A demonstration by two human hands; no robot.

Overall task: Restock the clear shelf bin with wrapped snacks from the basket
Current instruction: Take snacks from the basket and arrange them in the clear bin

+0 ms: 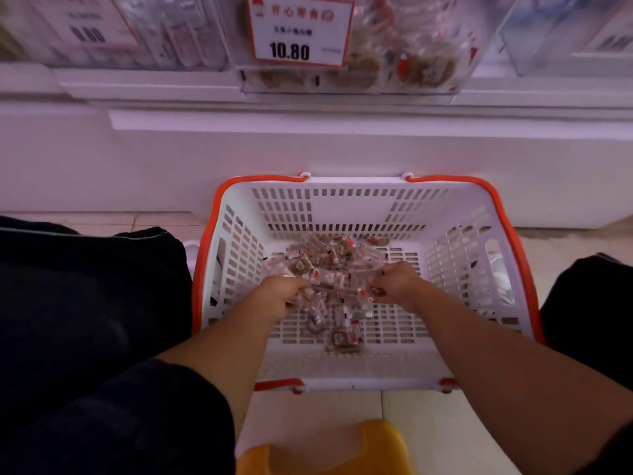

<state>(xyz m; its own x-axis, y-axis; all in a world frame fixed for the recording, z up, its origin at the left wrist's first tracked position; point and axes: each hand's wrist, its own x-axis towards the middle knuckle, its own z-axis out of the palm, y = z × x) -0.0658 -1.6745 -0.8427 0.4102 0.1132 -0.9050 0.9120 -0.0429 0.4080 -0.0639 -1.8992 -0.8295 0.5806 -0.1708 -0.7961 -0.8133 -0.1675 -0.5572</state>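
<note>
On the tiled floor [445, 423] before a white shelf unit [308, 149] sits a white slotted basket [462, 269] with orange handles, its far wall just beside the unit's base. Above it on the shelf, the clear shelf bin [394, 63] holds brown wrapped pieces behind a price tag [298, 29] reading 10.80. A pile of wrapped snacks [329, 269] lies on the basket's bottom. The left hand [277, 296] and the right hand [394, 281] reach into the pile from either side, each with fingers curled around a clutch of wrappers. A yellow object [325, 450] shows at the bottom edge.
</note>
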